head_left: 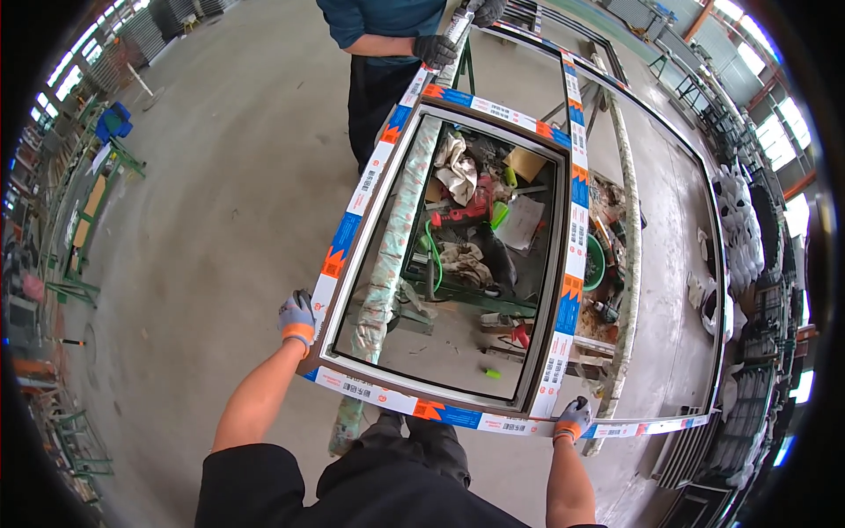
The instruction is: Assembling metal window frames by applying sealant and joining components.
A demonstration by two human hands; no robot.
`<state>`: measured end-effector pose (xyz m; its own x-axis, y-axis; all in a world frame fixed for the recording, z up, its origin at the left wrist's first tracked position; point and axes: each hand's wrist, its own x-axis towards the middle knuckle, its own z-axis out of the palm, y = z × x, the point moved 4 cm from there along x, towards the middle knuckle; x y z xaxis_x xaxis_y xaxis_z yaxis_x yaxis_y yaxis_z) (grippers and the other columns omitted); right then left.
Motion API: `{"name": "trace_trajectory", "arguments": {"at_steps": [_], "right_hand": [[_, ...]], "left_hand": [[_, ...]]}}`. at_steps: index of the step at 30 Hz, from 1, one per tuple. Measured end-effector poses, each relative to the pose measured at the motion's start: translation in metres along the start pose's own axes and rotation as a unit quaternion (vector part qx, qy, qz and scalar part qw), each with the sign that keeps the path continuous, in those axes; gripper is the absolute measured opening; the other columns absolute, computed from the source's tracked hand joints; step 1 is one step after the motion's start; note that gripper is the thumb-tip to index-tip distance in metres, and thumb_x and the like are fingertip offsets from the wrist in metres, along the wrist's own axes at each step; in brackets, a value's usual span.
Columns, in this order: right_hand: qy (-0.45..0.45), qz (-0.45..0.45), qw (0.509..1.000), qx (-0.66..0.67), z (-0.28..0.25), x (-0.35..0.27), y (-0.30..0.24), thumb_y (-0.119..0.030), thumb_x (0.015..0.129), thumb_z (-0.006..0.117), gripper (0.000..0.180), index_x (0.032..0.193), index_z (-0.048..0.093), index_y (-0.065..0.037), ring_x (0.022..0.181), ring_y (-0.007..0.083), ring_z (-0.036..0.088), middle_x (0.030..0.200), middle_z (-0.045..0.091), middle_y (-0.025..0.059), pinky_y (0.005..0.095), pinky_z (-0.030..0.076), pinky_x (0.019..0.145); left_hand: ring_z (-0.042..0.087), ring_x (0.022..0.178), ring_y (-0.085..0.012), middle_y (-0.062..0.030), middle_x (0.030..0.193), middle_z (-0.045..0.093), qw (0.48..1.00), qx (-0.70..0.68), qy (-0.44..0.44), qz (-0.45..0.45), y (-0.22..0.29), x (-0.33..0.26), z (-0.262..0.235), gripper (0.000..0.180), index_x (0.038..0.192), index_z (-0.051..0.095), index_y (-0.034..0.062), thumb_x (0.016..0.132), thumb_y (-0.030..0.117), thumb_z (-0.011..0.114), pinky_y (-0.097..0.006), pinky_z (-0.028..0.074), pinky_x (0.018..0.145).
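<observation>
A: Where do the wearer's hands sit?

B: The left hand (297, 321), in a grey glove with an orange cuff, is closed around the near left corner of the window frame (563, 339). The right hand (574, 420), gloved the same way, grips the frame's near rail from below, at the foot of the middle upright.

A: How does the frame lie relative to them?

B: It stretches away from both hands, held roughly flat above the concrete floor (229, 194). Its profiles wear white, blue and orange protective tape. The glazed sash fills the left bay; the right bay is open.

A: Who carries the far end?

B: A co-worker's black-gloved hand (436, 50) clasps the far left corner; a second gloved hand (484, 11) rests further along the far rail.

A: What lies beneath?

B: Padded trestle rails (396, 238), and through the glass a red power tool (466, 211), rags and a green hose.
</observation>
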<state>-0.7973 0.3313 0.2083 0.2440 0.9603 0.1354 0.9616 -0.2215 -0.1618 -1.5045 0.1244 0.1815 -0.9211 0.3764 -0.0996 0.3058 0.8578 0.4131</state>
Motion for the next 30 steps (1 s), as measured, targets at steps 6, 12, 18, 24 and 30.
{"name": "trace_trajectory", "arguments": {"at_steps": [6, 12, 18, 24, 30], "right_hand": [[-0.009, 0.013, 1.0, 0.013, 0.008, 0.002, 0.004, -0.014, 0.083, 0.056, 0.023, 0.097, 0.07, -0.003, 0.092, 0.0342, 0.063, 0.096, 0.069, 0.0157, 0.0435, 0.048, 0.085], [-0.007, 0.009, 1.0, 0.011, 0.004, 0.001, 0.001, -0.014, 0.084, 0.055, 0.023, 0.097, 0.07, -0.003, 0.093, 0.0342, 0.063, 0.096, 0.07, 0.0158, 0.0433, 0.048, 0.085], [-0.012, 0.011, 1.0, 0.012, 0.001, 0.0, -0.003, -0.014, 0.084, 0.054, 0.023, 0.097, 0.07, -0.003, 0.091, 0.0344, 0.063, 0.096, 0.069, 0.0161, 0.0439, 0.048, 0.085], [-0.017, 0.015, 1.0, 0.008, 0.003, 0.001, 0.001, -0.014, 0.084, 0.055, 0.023, 0.098, 0.07, -0.003, 0.091, 0.0345, 0.063, 0.095, 0.069, 0.0164, 0.044, 0.048, 0.084], [-0.015, 0.02, 1.0, -0.001, 0.0, 0.0, -0.002, -0.015, 0.085, 0.055, 0.022, 0.097, 0.07, -0.004, 0.092, 0.034, 0.063, 0.094, 0.069, 0.016, 0.0439, 0.048, 0.085]], "left_hand": [[0.061, 0.097, -0.0422, -0.0224, 0.102, 0.067, 0.999, 0.032, 0.022, 0.013, -0.013, 0.002, 0.008, 0.042, 0.108, 0.064, 0.0076, 0.1, 0.041, 0.04, -0.05, 0.048, 0.083], [0.061, 0.097, -0.0427, -0.0236, 0.101, 0.066, 0.996, 0.051, 0.036, 0.058, -0.015, 0.003, 0.012, 0.042, 0.104, 0.064, 0.0068, 0.101, 0.041, 0.04, -0.05, 0.048, 0.083], [0.06, 0.096, -0.0431, -0.0247, 0.101, 0.066, 1.0, -0.013, 0.013, 0.015, -0.006, 0.001, 0.001, 0.042, 0.102, 0.064, 0.0052, 0.101, 0.04, 0.039, -0.05, 0.047, 0.084], [0.06, 0.097, -0.043, -0.0247, 0.101, 0.066, 1.0, -0.015, 0.017, 0.012, -0.005, 0.0, 0.002, 0.04, 0.103, 0.063, 0.0047, 0.1, 0.038, 0.041, -0.05, 0.047, 0.084], [0.061, 0.097, -0.0428, -0.0249, 0.102, 0.066, 1.0, 0.0, -0.003, -0.006, -0.003, 0.0, 0.001, 0.039, 0.107, 0.063, 0.0046, 0.1, 0.037, 0.042, -0.05, 0.048, 0.083]]}}
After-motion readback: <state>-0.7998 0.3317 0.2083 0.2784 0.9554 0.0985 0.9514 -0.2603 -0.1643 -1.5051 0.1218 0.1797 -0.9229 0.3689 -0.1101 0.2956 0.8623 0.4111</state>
